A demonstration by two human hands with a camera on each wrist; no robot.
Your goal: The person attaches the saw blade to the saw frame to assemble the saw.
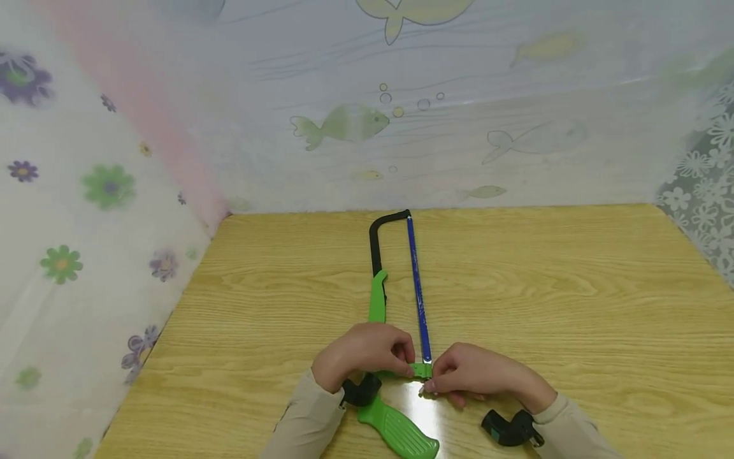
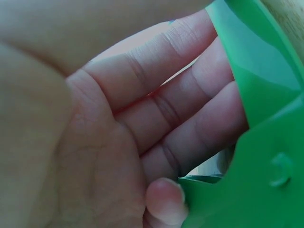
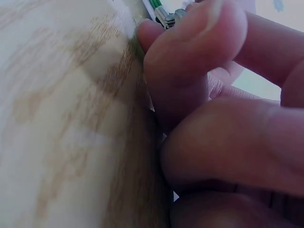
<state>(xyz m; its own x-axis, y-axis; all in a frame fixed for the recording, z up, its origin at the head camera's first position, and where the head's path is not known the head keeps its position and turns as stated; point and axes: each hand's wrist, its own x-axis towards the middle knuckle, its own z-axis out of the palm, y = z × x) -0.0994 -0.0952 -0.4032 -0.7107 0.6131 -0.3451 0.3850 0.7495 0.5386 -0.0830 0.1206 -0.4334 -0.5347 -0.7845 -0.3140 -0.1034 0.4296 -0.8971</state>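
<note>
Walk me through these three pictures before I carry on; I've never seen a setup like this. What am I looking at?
There is no robot here: a person works with two bare hands. The wide picture comes from a camera on the head, looking forward and down. The two close-ups come from cameras worn on the left and right wrists.

On the wood-grain table lies a hacksaw with a black and green frame, a green handle and a blue blade. The left hand holds the green frame near the blade's near end. The right hand is beside it, its fingertips seemingly pinching a small metal fitting, partly hidden by them.
</note>
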